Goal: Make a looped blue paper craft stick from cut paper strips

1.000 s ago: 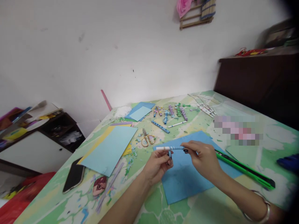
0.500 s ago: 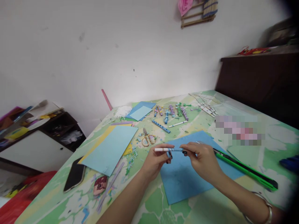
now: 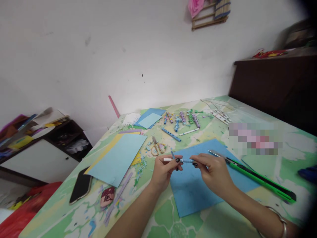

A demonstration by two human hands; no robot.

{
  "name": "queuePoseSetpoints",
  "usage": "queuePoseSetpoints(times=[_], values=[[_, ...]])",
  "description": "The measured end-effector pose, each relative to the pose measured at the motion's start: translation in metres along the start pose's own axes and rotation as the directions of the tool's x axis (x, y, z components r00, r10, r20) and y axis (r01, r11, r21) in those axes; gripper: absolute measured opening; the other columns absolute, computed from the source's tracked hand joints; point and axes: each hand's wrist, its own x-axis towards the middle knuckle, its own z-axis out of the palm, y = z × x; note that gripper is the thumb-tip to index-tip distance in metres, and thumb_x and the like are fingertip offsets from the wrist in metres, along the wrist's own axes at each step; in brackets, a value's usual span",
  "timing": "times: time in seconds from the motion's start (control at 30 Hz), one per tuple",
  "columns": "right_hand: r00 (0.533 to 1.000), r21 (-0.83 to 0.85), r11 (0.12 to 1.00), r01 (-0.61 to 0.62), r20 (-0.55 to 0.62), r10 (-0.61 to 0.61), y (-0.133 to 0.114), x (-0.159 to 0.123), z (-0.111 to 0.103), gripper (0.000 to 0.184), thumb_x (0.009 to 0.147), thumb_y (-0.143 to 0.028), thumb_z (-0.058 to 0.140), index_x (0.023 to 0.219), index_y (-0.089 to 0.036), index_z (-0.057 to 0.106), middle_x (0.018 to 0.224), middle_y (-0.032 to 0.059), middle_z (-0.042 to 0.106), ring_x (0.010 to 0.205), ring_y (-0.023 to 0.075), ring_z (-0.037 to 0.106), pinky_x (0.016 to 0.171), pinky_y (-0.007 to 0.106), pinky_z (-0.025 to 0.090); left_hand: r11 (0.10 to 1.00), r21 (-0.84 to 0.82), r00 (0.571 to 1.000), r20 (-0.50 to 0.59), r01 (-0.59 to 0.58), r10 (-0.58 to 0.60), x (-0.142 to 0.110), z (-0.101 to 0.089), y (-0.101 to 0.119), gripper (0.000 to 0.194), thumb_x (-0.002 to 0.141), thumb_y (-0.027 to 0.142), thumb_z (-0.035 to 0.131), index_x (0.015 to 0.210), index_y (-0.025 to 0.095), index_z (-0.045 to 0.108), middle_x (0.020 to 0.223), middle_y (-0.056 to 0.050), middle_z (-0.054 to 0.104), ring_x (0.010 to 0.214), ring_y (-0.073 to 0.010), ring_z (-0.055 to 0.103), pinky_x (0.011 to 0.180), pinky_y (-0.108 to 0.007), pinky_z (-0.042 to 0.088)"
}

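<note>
Home room with flowered tablecloth (image 3: 164,213)

I find a flat way in between the two forearms (image 3: 142,201), over the blue sheet (image 3: 195,195) and the bare near part of the tabletop (image 3: 170,219). Straight ahead, the slim tube (image 3: 186,161), spanning from left hand (image 3: 166,170) to right hand (image 3: 214,170), bars me. On the right, the green cutter (image 3: 262,181) slants just past that hand, blade out. To the left, scissors (image 3: 155,144) and paper scraps (image 3: 140,169) clutter my path. Farther out, the holed blue strip (image 3: 171,135), white stick (image 3: 189,132) and rolled tubes (image 3: 182,117) crowd the way.
</note>
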Motion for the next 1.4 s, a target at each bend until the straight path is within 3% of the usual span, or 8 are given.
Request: queuePoseSetpoints(times=[0.2, 0.43, 0.53, 0.73, 0.87, 0.97, 1.1, 1.4], values=[[0.998, 0.017, 0.998, -0.058, 0.04, 0.057, 0.001, -0.002, -0.003, 0.028, 0.076, -0.008, 0.042, 0.078, -0.018, 0.069, 0.061, 0.002, 0.065, 0.054, 0.0134, 0.058, 0.053, 0.025, 0.042, 0.932, 0.281, 0.962, -0.075, -0.23, 0.261, 0.001, 0.001, 0.002, 0.049, 0.063, 0.023, 0.074, 0.106, 0.019, 0.05, 0.083, -0.003, 0.061, 0.067, -0.0144, 0.059, 0.061, -0.025, 0.043], [0.982, 0.08, 0.983, -0.163, 0.104, 0.155, -0.002, 0.001, -0.006, 0.029, 0.074, -0.009, 0.043, 0.073, -0.02, 0.069, 0.057, 0.0002, 0.064, 0.053, 0.0138, 0.058, 0.053, 0.024, 0.042, 0.611, 0.571, 0.736, -0.017, -0.548, 0.677, -0.001, 0.004, -0.003, 0.031, 0.073, 0.018, 0.064, 0.091, 0.023, 0.04, 0.113, -0.008, 0.045, 0.105, -0.0212, 0.049, 0.087, -0.037, 0.038], [0.975, 0.096, 0.975, -0.2, 0.117, 0.188, -0.004, 0.003, -0.006, 0.028, 0.073, -0.009, 0.044, 0.072, -0.02, 0.069, 0.057, -0.0007, 0.064, 0.054, 0.0139, 0.059, 0.054, 0.024, 0.042, 0.434, 0.702, 0.687, 0.109, -0.565, 0.718, -0.002, 0.003, -0.001, 0.012, 0.077, 0.017, 0.058, 0.078, 0.02, 0.047, 0.109, -0.007, 0.045, 0.107, -0.0224, 0.046, 0.09, -0.04, 0.036], [0.972, 0.087, 0.973, -0.212, 0.117, 0.202, -0.007, 0.006, -0.008, 0.027, 0.073, -0.011, 0.044, 0.068, -0.019, 0.069, 0.055, -0.0007, 0.063, 0.053, 0.0138, 0.058, 0.052, 0.023, 0.041, 0.306, 0.799, 0.654, 0.139, -0.518, 0.744, 0.0, -0.003, 0.007, 0.006, 0.073, 0.022, 0.065, 0.078, 0.021, 0.061, 0.103, -0.007, 0.049, 0.097, -0.0218, 0.05, 0.078, -0.034, 0.041], [0.978, 0.094, 0.976, -0.194, 0.097, 0.185, -0.007, 0.007, -0.009, 0.026, 0.072, -0.011, 0.045, 0.07, -0.019, 0.07, 0.055, -0.0002, 0.064, 0.051, 0.0139, 0.058, 0.052, 0.023, 0.042, 0.045, 0.826, 0.589, 0.361, -0.561, 0.723, 0.0, -0.011, 0.011, 0.006, 0.074, 0.022, 0.064, 0.08, 0.022, 0.063, 0.104, -0.009, 0.052, 0.101, -0.0243, 0.048, 0.082, -0.038, 0.038], [0.989, 0.07, 0.988, -0.134, 0.072, 0.129, -0.006, 0.01, -0.011, 0.027, 0.072, -0.009, 0.044, 0.072, -0.019, 0.07, 0.056, 0.0002, 0.064, 0.05, 0.0134, 0.057, 0.051, 0.023, 0.042, -0.083, 0.807, 0.632, 0.517, -0.584, 0.578, 0.001, -0.015, 0.018, 0.006, 0.077, 0.024, 0.06, 0.083, 0.022, 0.062, 0.097, -0.01, 0.058, 0.102, -0.0262, 0.047, 0.086, -0.042, 0.033], [0.999, -0.051, 0.999, -0.004, 0.049, 0.006, -0.004, 0.015, -0.016, 0.029, 0.074, -0.008, 0.043, 0.073, -0.019, 0.07, 0.061, 0.0021, 0.065, 0.055, 0.0141, 0.058, 0.052, 0.024, 0.041, -0.095, 0.805, 0.713, 0.568, -0.586, 0.411, 0.002, -0.011, 0.026, 0.012, 0.083, 0.025, 0.051, 0.082, 0.02, 0.061, 0.08, -0.009, 0.06, 0.087, -0.0242, 0.05, 0.082, -0.04, 0.034], [0.983, -0.157, 0.977, 0.145, 0.131, -0.125, 0.005, 0.017, -0.021, 0.031, 0.076, -0.003, 0.041, 0.079, -0.019, 0.068, 0.068, 0.0041, 0.066, 0.064, 0.0151, 0.058, 0.059, 0.026, 0.042, 0.385, 0.762, 0.849, 0.51, -0.52, 0.137, -0.001, -0.007, 0.038, 0.025, 0.088, 0.024, 0.039, 0.081, 0.018, 0.062, 0.075, -0.007, 0.059, 0.075, -0.0195, 0.05, 0.073, -0.031, 0.036]])
